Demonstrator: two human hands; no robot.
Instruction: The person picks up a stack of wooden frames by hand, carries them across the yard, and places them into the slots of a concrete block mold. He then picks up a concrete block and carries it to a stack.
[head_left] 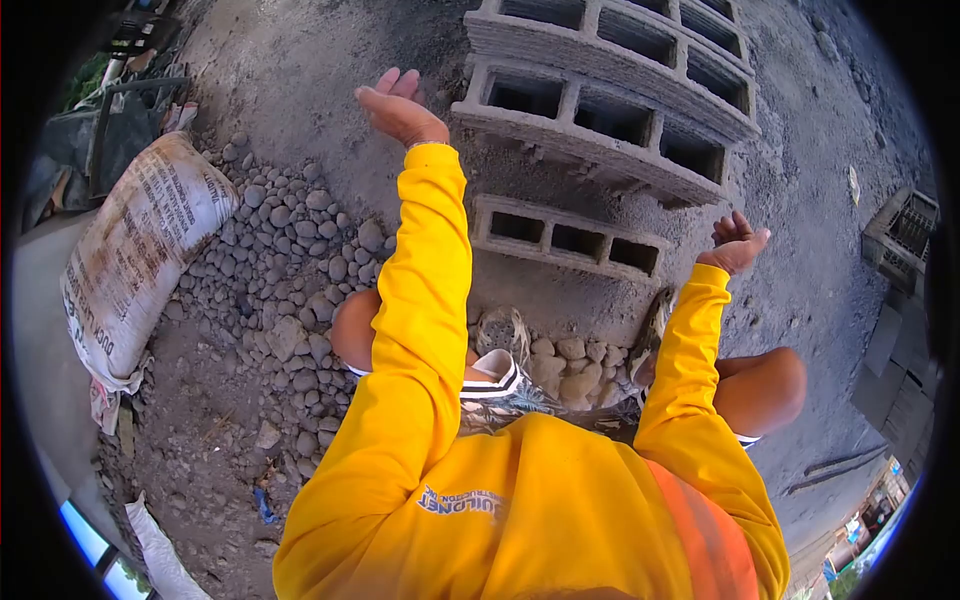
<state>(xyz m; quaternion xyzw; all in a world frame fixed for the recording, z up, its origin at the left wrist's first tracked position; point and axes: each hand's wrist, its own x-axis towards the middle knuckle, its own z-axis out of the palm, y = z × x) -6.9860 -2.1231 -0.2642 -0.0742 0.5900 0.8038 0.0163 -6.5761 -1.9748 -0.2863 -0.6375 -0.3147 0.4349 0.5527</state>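
**Desk:** Yellow shirt (540, 500) fills the bottom of the shot, closest to the lens. What runs across behind it?

**Photographer:** Take the middle block (600, 150) as the marker. Far left of it a printed sack (140, 250) slumps on the dirt. A bank of pebbles (290, 250) lies between the sack and the block. They look dumped there to keep loose stock within arm's reach, though that is my reading.

**Desk:** And the hands?

**Photographer:** The left hand (400, 108) is raised just left of the middle block, near its left end and not touching it. Its fingers (395, 80) are stretched out and close together, and it holds nothing.

**Desk:** How are the blocks set?

**Photographer:** Three hollow blocks lie in a row on the grey ground with their cavities facing the camera. The top block (600, 60) sits just beyond the middle one. The lowest block (545, 235) sits just on the near side of it, by the person's knees. There are gaps between them, probably so each can be taken up on its own.

**Desk:** The other hand?

**Photographer:** The right hand (735, 242) hovers to the right of the middle block and a little nearer the camera, just off the lowest block's right end. Its fingers (742, 225) are loosely curled and half open, with nothing in them. The blocks lie between the two hands, and neither hand touches one.

**Desk:** Anything further right?

**Photographer:** One more hollow block (900, 230), well apart from the middle block, at the frame's right edge
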